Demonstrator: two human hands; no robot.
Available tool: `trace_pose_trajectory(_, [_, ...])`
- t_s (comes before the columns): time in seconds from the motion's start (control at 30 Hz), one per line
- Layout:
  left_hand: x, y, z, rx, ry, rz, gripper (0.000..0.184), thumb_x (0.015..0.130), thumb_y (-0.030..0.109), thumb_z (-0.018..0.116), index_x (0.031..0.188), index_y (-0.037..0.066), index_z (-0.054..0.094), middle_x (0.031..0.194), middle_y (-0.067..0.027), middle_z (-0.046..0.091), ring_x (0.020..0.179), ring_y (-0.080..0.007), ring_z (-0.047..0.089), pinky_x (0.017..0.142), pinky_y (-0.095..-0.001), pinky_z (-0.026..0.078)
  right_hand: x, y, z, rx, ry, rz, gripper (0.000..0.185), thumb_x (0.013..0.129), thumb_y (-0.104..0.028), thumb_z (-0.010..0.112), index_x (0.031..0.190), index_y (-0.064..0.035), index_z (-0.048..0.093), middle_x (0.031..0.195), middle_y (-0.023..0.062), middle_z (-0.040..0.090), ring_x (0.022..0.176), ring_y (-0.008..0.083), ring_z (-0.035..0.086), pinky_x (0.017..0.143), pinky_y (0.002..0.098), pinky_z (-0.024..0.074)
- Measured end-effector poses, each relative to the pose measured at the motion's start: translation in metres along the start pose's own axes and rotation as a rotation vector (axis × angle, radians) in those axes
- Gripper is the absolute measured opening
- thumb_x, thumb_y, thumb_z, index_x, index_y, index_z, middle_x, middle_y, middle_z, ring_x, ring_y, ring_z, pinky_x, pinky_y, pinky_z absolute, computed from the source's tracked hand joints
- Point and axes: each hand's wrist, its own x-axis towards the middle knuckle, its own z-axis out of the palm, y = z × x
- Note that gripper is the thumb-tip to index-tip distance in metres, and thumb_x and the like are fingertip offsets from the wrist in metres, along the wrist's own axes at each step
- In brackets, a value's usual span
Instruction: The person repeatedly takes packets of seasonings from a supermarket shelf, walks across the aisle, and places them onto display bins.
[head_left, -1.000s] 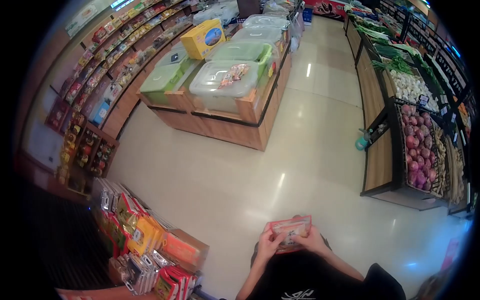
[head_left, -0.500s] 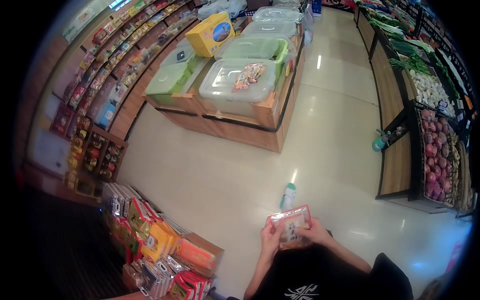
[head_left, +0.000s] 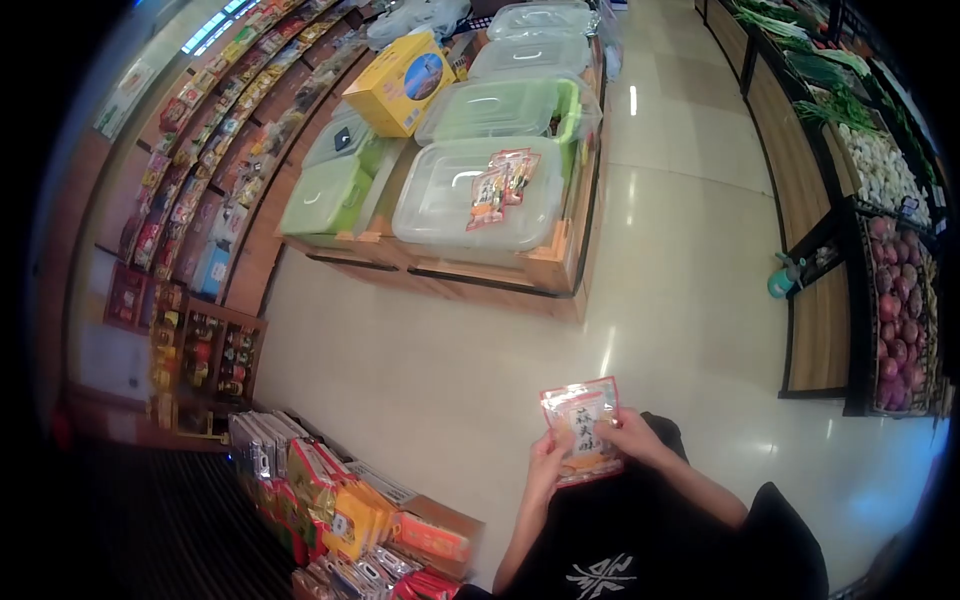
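A flat plastic seasoning packet (head_left: 584, 412) with a clear top, red edging and dark printed characters is held up before my body. My left hand (head_left: 547, 458) pinches its left side, the thumb lying on the front. On the opposite edge, my right hand (head_left: 630, 436) grips it with the thumb across the print. Two more red-and-white packets (head_left: 500, 187) lie on the lid of a clear storage bin (head_left: 420, 200) ahead of me. Most of my fingers are hidden behind the packet I hold.
Hanging packets (head_left: 350, 520) fill a rack at lower left. Wooden shelves (head_left: 215, 170) with packaged goods line the left. A yellow box (head_left: 400, 85) stands among lidded bins on a wooden stand (head_left: 500, 280). Onions (head_left: 900, 310) and a teal spray bottle (head_left: 785, 277) are at right.
The packet in my hands has come up and tilted, showing more of its front. My view has shifted slightly, and the foot seen beyond the packet no longer shows.
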Motion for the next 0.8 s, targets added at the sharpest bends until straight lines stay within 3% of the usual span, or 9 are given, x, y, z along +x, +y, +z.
trace_pose_trajectory(0.13, [0.033, 0.014, -0.011, 0.026, 0.006, -0.019, 0.027, 0.092, 0.020, 0.051, 0.107, -0.002, 0.056, 0.097, -0.0082, 0.063, 0.083, -0.0133, 0.060, 0.075, -0.0269, 0.049, 0.022, -0.028, -0.004, -0.171, -0.019, 0.074, 0.022, 0.086, -0.016, 0.059, 0.100, 0.0012, 0.060, 0.087, 0.0006, 0.062, 0.077, 0.0071, 0.055, 0.071, 0.0238, 0.0465])
trace_pose_trajectory(0.2, [0.045, -0.001, -0.026, 0.060, -0.087, -0.053, 0.026, 0.092, 0.021, 0.049, 0.108, 0.001, 0.056, 0.100, -0.0051, 0.061, 0.092, -0.0101, 0.056, 0.078, -0.0214, 0.044, 0.030, -0.036, -0.003, -0.126, 0.014, -0.012, 0.021, 0.086, -0.017, 0.058, 0.097, 0.0007, 0.061, 0.088, 0.0008, 0.062, 0.077, 0.0066, 0.055, 0.070, 0.0228, 0.0464])
trace_pose_trajectory(0.27, [0.039, 0.026, -0.007, -0.154, -0.129, -0.171, 0.028, 0.093, 0.021, 0.047, 0.108, 0.000, 0.056, 0.100, -0.0041, 0.060, 0.093, -0.0091, 0.054, 0.080, -0.0218, 0.043, 0.045, -0.036, -0.002, 0.000, 0.039, -0.007, 0.022, 0.086, -0.016, 0.058, 0.101, 0.0005, 0.060, 0.088, 0.0015, 0.062, 0.076, 0.0065, 0.055, 0.069, 0.0222, 0.0464])
trace_pose_trajectory(0.37, [0.058, 0.018, -0.024, 0.128, -0.168, -0.115, 0.028, 0.092, 0.018, 0.050, 0.113, -0.001, 0.054, 0.101, -0.0037, 0.060, 0.091, -0.0085, 0.054, 0.080, -0.0233, 0.043, 0.069, -0.033, -0.004, 0.092, 0.132, 0.072, 0.028, 0.085, -0.019, 0.062, 0.103, 0.0012, 0.059, 0.089, 0.0041, 0.063, 0.081, 0.0069, 0.055, 0.073, 0.0247, 0.0468])
trace_pose_trajectory(0.43, [0.072, 0.028, -0.027, 0.204, -0.174, -0.047, 0.030, 0.090, 0.015, 0.053, 0.116, 0.000, 0.052, 0.102, -0.0034, 0.060, 0.088, -0.0079, 0.055, 0.078, -0.0230, 0.044, 0.081, -0.025, -0.011, -0.214, 0.084, 0.060, 0.032, 0.082, -0.022, 0.065, 0.104, 0.0010, 0.059, 0.089, 0.0050, 0.064, 0.081, 0.0081, 0.056, 0.073, 0.0257, 0.0469])
trace_pose_trajectory(0.53, [0.098, 0.053, -0.032, 0.226, -0.193, -0.075, 0.030, 0.090, 0.015, 0.053, 0.117, 0.000, 0.051, 0.102, -0.0035, 0.060, 0.087, -0.0076, 0.054, 0.077, -0.0224, 0.043, 0.098, -0.031, -0.013, -0.270, -0.050, 0.152, 0.037, 0.079, -0.023, 0.068, 0.105, 0.0006, 0.058, 0.088, 0.0059, 0.064, 0.080, 0.0092, 0.056, 0.074, 0.0272, 0.0470])
trace_pose_trajectory(0.6, [0.125, 0.063, -0.040, 0.242, -0.234, -0.097, 0.030, 0.091, 0.016, 0.051, 0.116, 0.000, 0.051, 0.102, -0.0028, 0.059, 0.088, -0.0077, 0.053, 0.079, -0.0219, 0.043, 0.114, -0.037, -0.005, -0.240, -0.003, 0.201, 0.031, 0.080, -0.018, 0.067, 0.103, 0.0008, 0.059, 0.088, 0.0042, 0.064, 0.079, 0.0079, 0.056, 0.074, 0.0261, 0.0471])
trace_pose_trajectory(0.67, [0.155, 0.082, -0.046, 0.326, -0.378, -0.112, 0.030, 0.092, 0.017, 0.050, 0.116, 0.000, 0.050, 0.101, -0.0022, 0.058, 0.090, -0.0076, 0.052, 0.080, -0.0215, 0.042, 0.137, -0.039, 0.002, 0.102, 0.074, 0.071, 0.025, 0.081, -0.012, 0.065, 0.102, 0.0010, 0.059, 0.089, 0.0021, 0.063, 0.079, 0.0059, 0.055, 0.073, 0.0238, 0.0470])
trace_pose_trajectory(0.8, [0.208, 0.130, -0.053, 0.280, -0.461, -0.155, 0.032, 0.092, 0.015, 0.049, 0.120, 0.000, 0.047, 0.106, -0.0042, 0.057, 0.096, -0.0090, 0.052, 0.080, -0.0233, 0.043, 0.181, -0.072, 0.019, 0.132, 0.171, 0.049, 0.024, 0.081, -0.010, 0.065, 0.102, 0.0013, 0.059, 0.089, 0.0006, 0.062, 0.079, 0.0044, 0.055, 0.069, 0.0214, 0.0473])
